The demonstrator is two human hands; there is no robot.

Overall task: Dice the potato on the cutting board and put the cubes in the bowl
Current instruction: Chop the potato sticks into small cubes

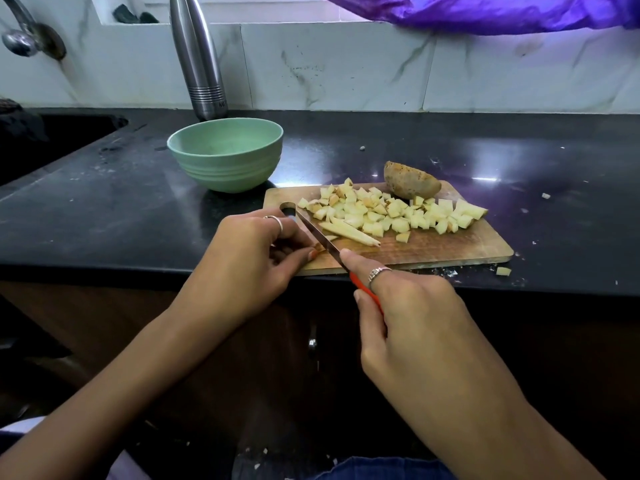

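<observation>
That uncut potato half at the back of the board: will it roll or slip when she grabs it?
The potato half seems to lie cut side down, so it probably won't roll. Its skin looks dry, so likely good grip; the cut face may be slick. It looks solid and stiff, unlike the loose cubes beside it.

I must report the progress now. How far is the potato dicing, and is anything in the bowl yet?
Done: a pile of potato cubes lies on the cutting board. In hand: the right hand holds the knife while the left hand pinches a small piece at the blade; long strips wait beside it. Left: the unpeeled potato half is uncut, and the green bowl looks empty.
</observation>
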